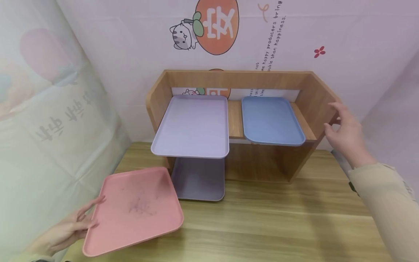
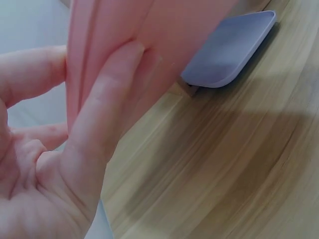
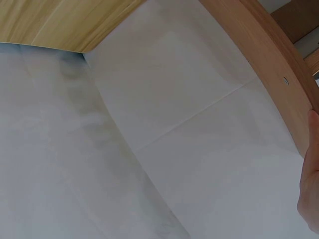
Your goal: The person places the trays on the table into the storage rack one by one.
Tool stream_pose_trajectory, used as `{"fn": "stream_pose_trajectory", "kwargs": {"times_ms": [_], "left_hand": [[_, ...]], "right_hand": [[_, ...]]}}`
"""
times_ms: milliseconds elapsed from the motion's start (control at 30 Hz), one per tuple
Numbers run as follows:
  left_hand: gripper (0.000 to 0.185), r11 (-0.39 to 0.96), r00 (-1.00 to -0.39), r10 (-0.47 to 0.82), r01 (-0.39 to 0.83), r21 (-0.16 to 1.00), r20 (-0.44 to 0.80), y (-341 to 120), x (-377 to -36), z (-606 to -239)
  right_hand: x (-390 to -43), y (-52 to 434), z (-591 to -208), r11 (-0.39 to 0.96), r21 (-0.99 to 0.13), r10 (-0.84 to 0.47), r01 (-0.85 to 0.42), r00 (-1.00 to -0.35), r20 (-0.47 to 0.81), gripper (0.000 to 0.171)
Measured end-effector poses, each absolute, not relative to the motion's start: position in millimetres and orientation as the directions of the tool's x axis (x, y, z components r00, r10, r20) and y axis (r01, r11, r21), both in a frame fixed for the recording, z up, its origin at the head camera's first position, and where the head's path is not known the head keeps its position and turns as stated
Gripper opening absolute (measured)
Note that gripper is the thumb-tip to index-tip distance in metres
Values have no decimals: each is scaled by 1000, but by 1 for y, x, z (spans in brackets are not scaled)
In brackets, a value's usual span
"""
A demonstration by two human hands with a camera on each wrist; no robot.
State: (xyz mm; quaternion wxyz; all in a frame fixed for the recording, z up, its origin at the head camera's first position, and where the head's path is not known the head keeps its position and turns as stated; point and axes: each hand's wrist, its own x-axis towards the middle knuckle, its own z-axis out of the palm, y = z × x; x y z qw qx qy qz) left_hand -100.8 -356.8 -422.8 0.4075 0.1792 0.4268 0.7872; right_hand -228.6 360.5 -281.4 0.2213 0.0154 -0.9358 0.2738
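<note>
My left hand [image 1: 86, 217] holds a pink tray [image 1: 137, 207] by its left edge at the table's front left. In the left wrist view the thumb [image 2: 107, 94] presses one face of the pink tray [image 2: 184, 30], fingers on the other. My right hand [image 1: 338, 120] is at the right side panel of a wooden shelf [image 1: 235, 80], fingers relaxed and holding nothing. The right wrist view shows only the edge of that hand [image 3: 310, 189] beside the shelf panel [image 3: 269, 64].
A lilac tray [image 1: 193, 125] juts forward off the shelf's left half. A blue tray [image 1: 270, 120] lies on its right half. A second lilac tray [image 1: 198, 180] lies on the wooden table [image 1: 278, 218] under the shelf, also seen as tray [image 2: 229, 50]. Papered walls close in left and behind.
</note>
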Motion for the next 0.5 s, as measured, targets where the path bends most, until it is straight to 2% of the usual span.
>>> {"fn": "stream_pose_trajectory", "kwargs": {"times_ms": [233, 500], "left_hand": [[71, -286, -573, 820, -430, 856, -14, -333, -100, -423], [74, -231, -628, 777, -346, 909, -41, -277, -117, -421]], "right_hand": [[-231, 361, -283, 848, -509, 94, -152, -900, 425, 65], [-229, 362, -282, 855, -500, 99, -139, -902, 420, 65]]}}
